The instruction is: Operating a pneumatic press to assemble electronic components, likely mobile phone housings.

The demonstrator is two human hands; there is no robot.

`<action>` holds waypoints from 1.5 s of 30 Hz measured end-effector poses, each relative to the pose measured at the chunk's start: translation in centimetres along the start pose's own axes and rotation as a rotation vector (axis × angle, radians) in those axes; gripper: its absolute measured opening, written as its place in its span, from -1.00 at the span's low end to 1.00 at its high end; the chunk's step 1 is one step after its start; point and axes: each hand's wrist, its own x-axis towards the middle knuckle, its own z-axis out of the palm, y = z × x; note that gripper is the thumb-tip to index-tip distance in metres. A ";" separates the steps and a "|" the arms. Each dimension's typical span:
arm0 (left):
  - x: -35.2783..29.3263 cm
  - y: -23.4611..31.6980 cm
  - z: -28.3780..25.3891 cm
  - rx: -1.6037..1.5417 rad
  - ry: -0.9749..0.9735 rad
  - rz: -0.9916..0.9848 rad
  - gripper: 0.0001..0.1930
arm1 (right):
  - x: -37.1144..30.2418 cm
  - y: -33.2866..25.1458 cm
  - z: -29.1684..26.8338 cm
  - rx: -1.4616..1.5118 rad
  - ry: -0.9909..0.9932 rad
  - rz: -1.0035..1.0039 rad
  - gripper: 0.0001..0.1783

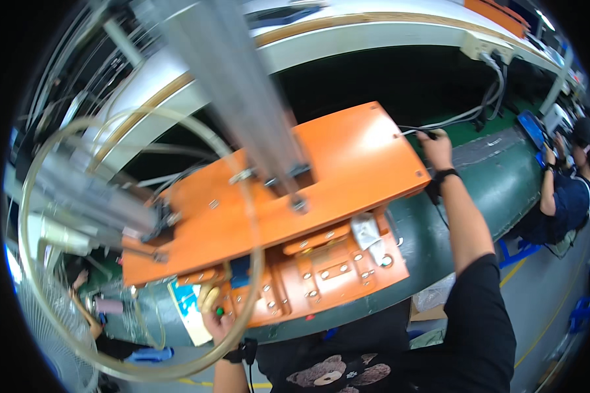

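Observation:
A large orange fixture stands before me, its flat top plate [360,150] tilted across the view. Below that, a lower orange base [321,281] carries several bolted blocks and a crumpled white piece [367,232]. My left hand [217,322] is at the base's left end, beside a green button [219,312]; a pale yellow, rounded shape covers or touches its fingers, whose grip is unclear. Past the plate's right corner, my right hand [437,149] has its fingers curled in, with a small dark thing at the fingertips near a cable. Both wrists wear black bands.
Two blurred metal cylinders [236,85] rise from the top plate. A clear hose [26,216] loops in front at left. Beyond is a white shelf [367,33] with a power socket [485,47]. Other people work at the far right and far left along the green bench [491,177].

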 end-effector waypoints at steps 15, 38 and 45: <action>0.1 8.4 0.6 -0.138 -0.068 0.402 -0.53 | -38.9 -10.6 -15.1 1.314 -0.833 0.513 0.11; 8.9 9.0 -3.0 0.260 -0.715 0.396 -0.30 | -50.0 -12.6 0.1 0.960 -1.538 0.575 -0.50; 9.2 9.0 -3.4 0.320 -0.775 0.423 -0.34 | -51.5 -9.5 -1.7 0.587 -1.445 0.538 -0.54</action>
